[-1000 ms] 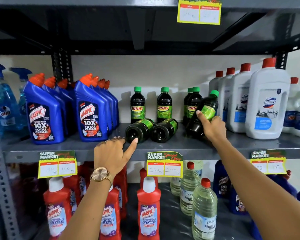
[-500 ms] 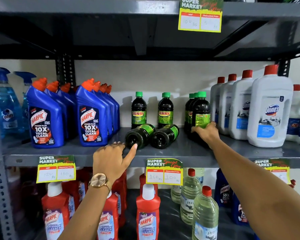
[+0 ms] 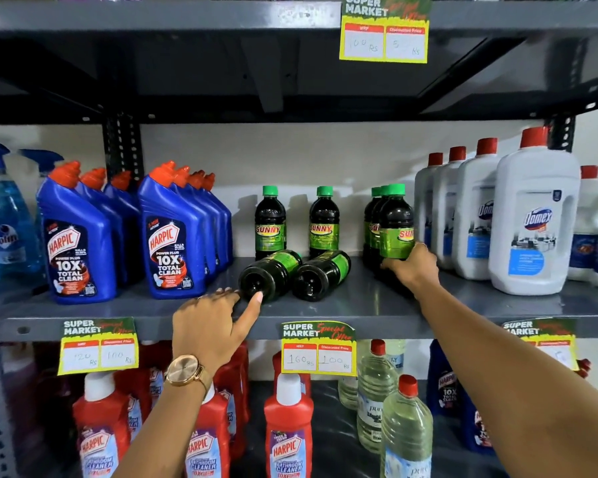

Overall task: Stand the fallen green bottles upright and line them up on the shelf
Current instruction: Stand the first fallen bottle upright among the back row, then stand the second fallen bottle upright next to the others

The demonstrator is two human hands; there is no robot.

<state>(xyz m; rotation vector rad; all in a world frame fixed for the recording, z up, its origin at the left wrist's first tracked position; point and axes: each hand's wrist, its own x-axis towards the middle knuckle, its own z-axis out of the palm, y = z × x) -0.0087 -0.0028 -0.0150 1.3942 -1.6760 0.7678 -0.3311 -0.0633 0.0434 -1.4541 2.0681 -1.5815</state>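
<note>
Two dark green-capped bottles lie on their sides on the grey shelf [image 3: 359,305], bases toward me: the left fallen bottle [image 3: 270,274] and the right fallen bottle [image 3: 320,279]. Behind them stand two upright bottles [image 3: 270,222] [image 3: 324,222]. At the right, my right hand [image 3: 411,270] grips the lower part of an upright front bottle [image 3: 396,222], with more upright ones directly behind it. My left hand [image 3: 214,326], wearing a watch, rests at the shelf edge, fingers spread, thumb tip touching the left fallen bottle's base.
Blue Harpic bottles [image 3: 173,236] crowd the shelf's left side and white Domex jugs [image 3: 532,222] the right. Price tags [image 3: 318,346] hang on the shelf edge. Red bottles and clear bottles fill the shelf below.
My right hand has tilted the rightmost bottle from leaning to upright and set it in front of the right-hand row. My left hand stayed at the left fallen bottle's base.
</note>
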